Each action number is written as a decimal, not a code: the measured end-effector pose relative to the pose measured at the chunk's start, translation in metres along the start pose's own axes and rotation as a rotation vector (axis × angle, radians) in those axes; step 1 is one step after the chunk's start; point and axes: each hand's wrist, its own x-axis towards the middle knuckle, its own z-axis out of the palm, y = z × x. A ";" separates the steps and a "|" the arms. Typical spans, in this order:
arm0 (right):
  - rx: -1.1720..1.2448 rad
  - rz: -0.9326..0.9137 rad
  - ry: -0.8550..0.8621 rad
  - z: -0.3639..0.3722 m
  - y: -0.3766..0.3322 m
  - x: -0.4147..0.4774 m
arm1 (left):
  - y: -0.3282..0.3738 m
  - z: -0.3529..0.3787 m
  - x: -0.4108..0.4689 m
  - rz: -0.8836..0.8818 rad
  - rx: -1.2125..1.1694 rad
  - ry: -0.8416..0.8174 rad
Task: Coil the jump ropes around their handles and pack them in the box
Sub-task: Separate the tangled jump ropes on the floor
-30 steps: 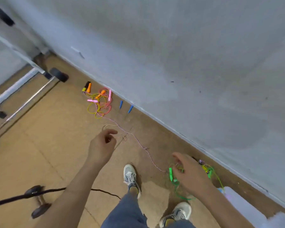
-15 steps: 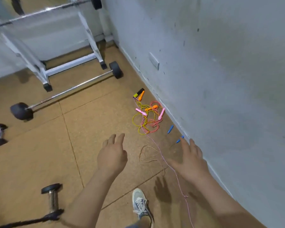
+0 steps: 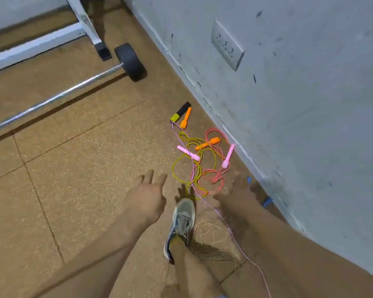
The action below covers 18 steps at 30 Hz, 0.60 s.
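Head view. The jump ropes lie in a loose tangle on the floor, close against the foot of the grey wall, uncoiled.

Handles noted in the tangle:
- a black-and-yellow handle and an orange handle side by side at the far end, touching or nearly so
- a second orange handle in the middle
- a pink handle lying across the yellow rope
- a second pink handle nearest the wall, over the coral rope

A thin pink cord runs from the far handles through the tangle and on toward the near edge of the floor. Pale cord loops lie just beside a grey sneaker. Two blue handles lie at the wall's foot, partly behind the right hand.

Left hand – reaches out above the floor just short of the yellow loops, fingers straight and a little apart, holding nothing. Right hand – motion-blurred, near the coral rope, fingers apparently stretched out and thumb spread, nothing gripped. Contact with the rope cannot be told.

Toward the far left of the floor lies a barbell, its black plate beside the foot of a white rack. A wall socket sits on the wall above the ropes.
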 end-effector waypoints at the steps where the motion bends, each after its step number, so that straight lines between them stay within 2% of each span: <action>1: 0.000 0.041 -0.041 0.022 0.006 0.040 | -0.010 0.016 0.036 0.034 0.030 -0.025; 3: 0.031 0.084 -0.018 0.064 0.026 0.112 | -0.029 0.053 0.103 0.082 0.083 -0.060; 6: 0.225 0.216 -0.097 0.121 0.059 0.202 | -0.049 0.112 0.187 0.101 0.119 -0.113; 9: 0.474 0.334 -0.002 0.151 0.078 0.271 | -0.046 0.173 0.269 0.233 0.117 -0.119; 11: 0.538 0.401 0.115 0.174 0.084 0.309 | -0.039 0.216 0.315 0.289 0.046 -0.134; 14: 0.345 0.525 0.260 0.221 0.062 0.338 | -0.034 0.272 0.350 0.141 -0.137 -0.178; 16: 0.152 0.382 0.223 0.262 0.032 0.332 | -0.032 0.301 0.345 0.145 -0.250 -0.045; 17: 0.065 0.267 0.216 0.285 0.019 0.328 | -0.033 0.308 0.340 0.159 -0.369 0.011; 18: 0.027 0.188 0.221 0.301 0.008 0.326 | -0.034 0.312 0.335 0.125 -0.587 0.015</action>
